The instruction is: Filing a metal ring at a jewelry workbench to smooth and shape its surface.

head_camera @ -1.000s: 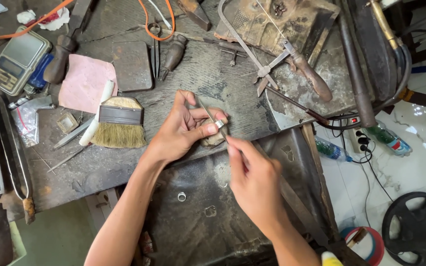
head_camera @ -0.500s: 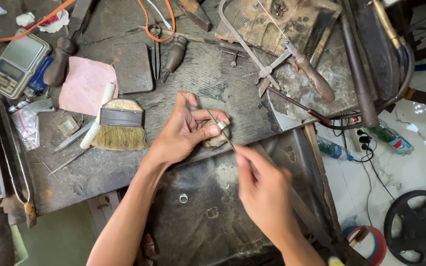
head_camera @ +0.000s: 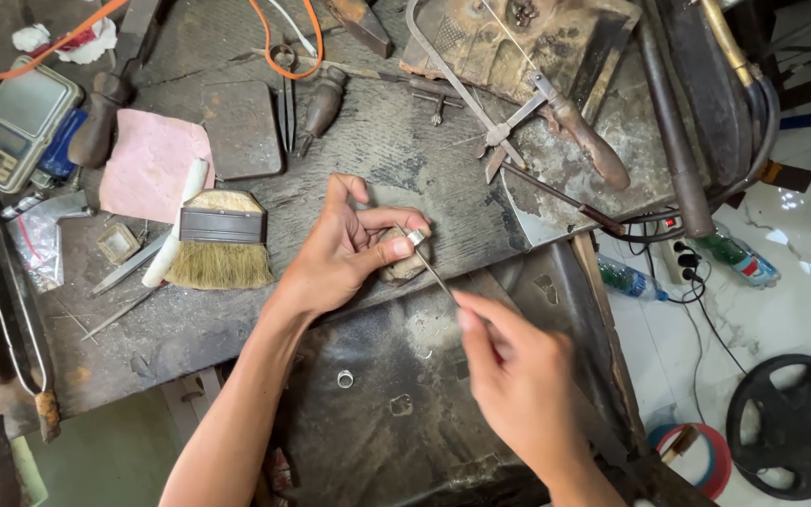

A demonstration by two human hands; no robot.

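While left hand [head_camera: 335,258] pinches ring [head_camera: 417,238] at bench edge [head_camera: 481,272], right hand [head_camera: 518,376] grips thin file [head_camera: 434,272]

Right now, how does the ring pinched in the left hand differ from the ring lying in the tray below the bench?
The held ring sits pinched in the left hand against the bench peg, with a thin file from the right hand on it. The loose ring lies flat and untouched in the dark tray. Both are small, silver-coloured bands.

Grey pocket scale [head_camera: 13,122] with dark screen, far left of bench; clear plastic bag [head_camera: 38,242] just below.
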